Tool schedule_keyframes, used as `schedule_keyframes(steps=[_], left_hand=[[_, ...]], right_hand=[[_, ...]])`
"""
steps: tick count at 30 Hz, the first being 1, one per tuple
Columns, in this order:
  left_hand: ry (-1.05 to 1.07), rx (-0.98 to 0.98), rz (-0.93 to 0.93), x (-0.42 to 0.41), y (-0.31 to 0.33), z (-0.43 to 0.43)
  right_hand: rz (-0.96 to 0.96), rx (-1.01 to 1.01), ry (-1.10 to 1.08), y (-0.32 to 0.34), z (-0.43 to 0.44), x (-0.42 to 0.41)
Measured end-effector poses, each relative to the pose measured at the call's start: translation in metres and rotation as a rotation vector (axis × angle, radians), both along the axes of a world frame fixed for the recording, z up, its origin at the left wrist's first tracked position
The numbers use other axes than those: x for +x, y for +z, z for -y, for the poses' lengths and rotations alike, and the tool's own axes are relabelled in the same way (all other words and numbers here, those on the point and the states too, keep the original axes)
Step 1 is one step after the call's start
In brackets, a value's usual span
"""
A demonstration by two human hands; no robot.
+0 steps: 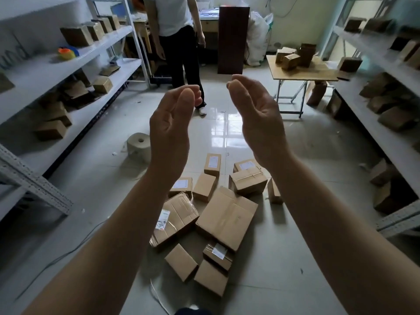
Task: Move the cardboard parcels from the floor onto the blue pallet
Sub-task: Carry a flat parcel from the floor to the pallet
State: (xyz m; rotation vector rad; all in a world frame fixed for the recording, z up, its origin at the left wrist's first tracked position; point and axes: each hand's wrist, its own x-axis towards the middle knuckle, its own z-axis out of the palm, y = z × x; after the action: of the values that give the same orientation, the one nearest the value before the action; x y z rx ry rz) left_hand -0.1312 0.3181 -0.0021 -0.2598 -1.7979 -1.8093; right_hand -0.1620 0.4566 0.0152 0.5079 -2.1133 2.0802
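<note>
Left hand (169,120) and right hand (259,114) are raised, palms facing, fingers loosely curled, holding nothing. Cardboard parcels (225,214) lie scattered on the floor (95,178) below, likely awaiting pickup.

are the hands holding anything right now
Nothing is held. The left hand and right hand are raised and empty; the parcels lie on the floor.

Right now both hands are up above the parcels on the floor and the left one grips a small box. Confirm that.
Not quite. The head view shows the left hand gripping nothing: it is loosely curled and empty, like the right hand. Both hands are up above the parcels on the floor.
</note>
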Motion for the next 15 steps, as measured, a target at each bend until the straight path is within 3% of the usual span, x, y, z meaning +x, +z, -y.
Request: schedule_keyframes(steps=[8, 15], left_hand=[[0.025, -0.013, 0.021, -0.040, -0.016, -0.012], [0.163, 0.048, 0.053, -0.066, -0.034, -0.075]], right_hand=[[0.007, 0.016, 0.058, -0.010, -0.010, -0.048], [0.036, 0.070, 0.214, -0.021, -0.066, -0.099]])
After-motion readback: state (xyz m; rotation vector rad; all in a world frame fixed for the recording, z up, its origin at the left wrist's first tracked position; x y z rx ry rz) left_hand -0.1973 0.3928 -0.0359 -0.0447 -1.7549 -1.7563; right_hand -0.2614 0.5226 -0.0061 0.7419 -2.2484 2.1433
